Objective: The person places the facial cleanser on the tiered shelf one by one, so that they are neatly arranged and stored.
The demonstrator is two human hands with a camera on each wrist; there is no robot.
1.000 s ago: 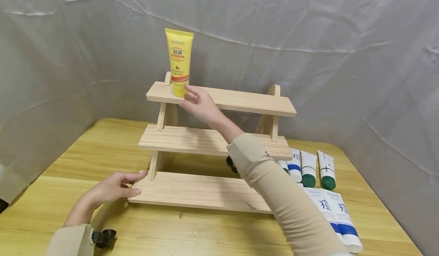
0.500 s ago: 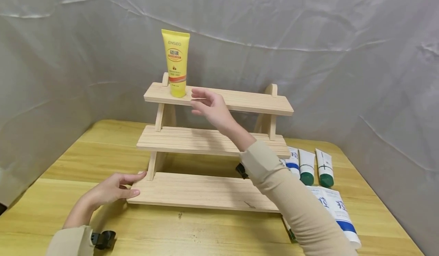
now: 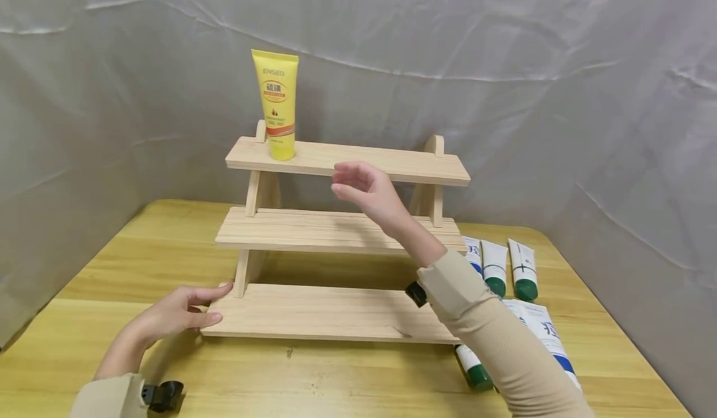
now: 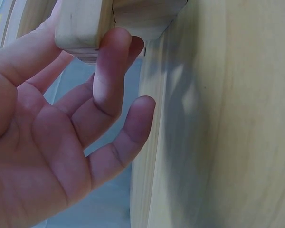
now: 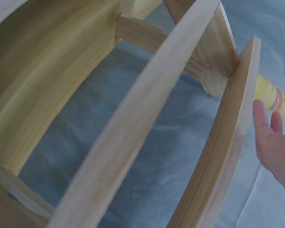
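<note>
A three-tier wooden display shelf (image 3: 330, 315) stands on the table. Its top tier (image 3: 358, 160) carries a yellow squeeze tube (image 3: 282, 104), upright on its cap near the left end. My left hand (image 3: 170, 312) grips the left end of the bottom tier; in the left wrist view, the thumb and fingers sit around the wooden end (image 4: 80, 28). In front of the top tier, my right hand (image 3: 374, 193) hangs with loosely curved fingers, holding nothing, right of the tube and apart from it. The tube (image 5: 270, 97) also shows beyond the fingers in the right wrist view.
Right of the shelf lie several white tubes: some with green caps (image 3: 524, 275), others with a blue band (image 3: 540, 328). My right sleeve (image 3: 498, 331) partly hides them. One green-capped tube (image 3: 473, 368) lies near the shelf's front right corner. Grey cloth (image 3: 392, 45) hangs behind.
My right hand has let go of the yellow tube and drawn back to the right and slightly down. The tube stays standing on the top tier. My left hand keeps its hold.
</note>
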